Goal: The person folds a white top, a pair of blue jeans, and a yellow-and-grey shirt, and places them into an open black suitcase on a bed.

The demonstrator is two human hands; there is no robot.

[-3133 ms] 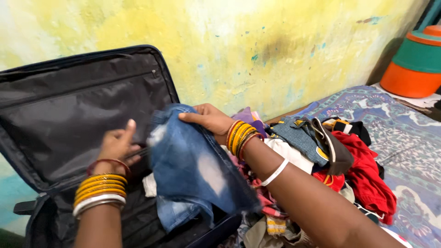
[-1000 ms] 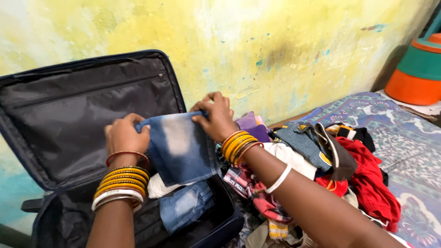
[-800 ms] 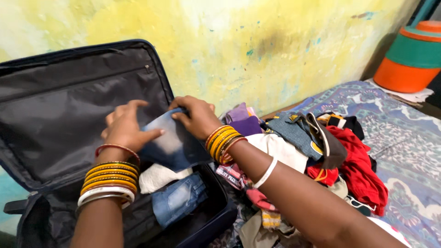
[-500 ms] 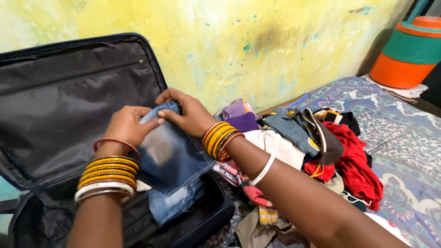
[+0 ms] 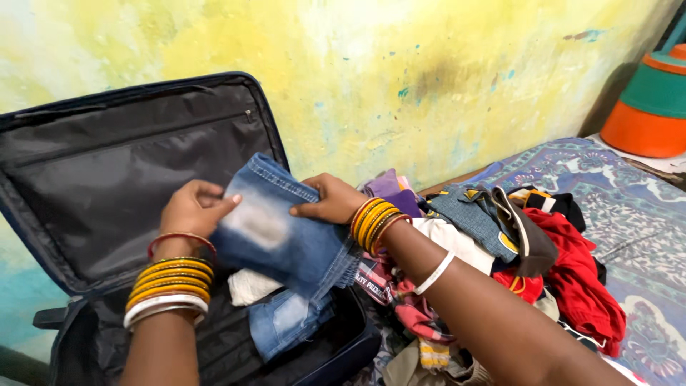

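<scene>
Both hands grip one folded pair of faded blue jeans [image 5: 282, 232] over the open dark suitcase [image 5: 128, 186] — the left hand [image 5: 191, 211] pinches its left edge, the right hand [image 5: 332, 201] clamps the top edge with thumb underneath. Below lie a white cloth [image 5: 250, 286] and more denim [image 5: 286, 325] in the case. Keeping the fold flat and edges aligned would likely pack tidiest. Beyond — a heap of clothes [image 5: 514, 250] on the patterned bedspread [image 5: 629, 214].
</scene>
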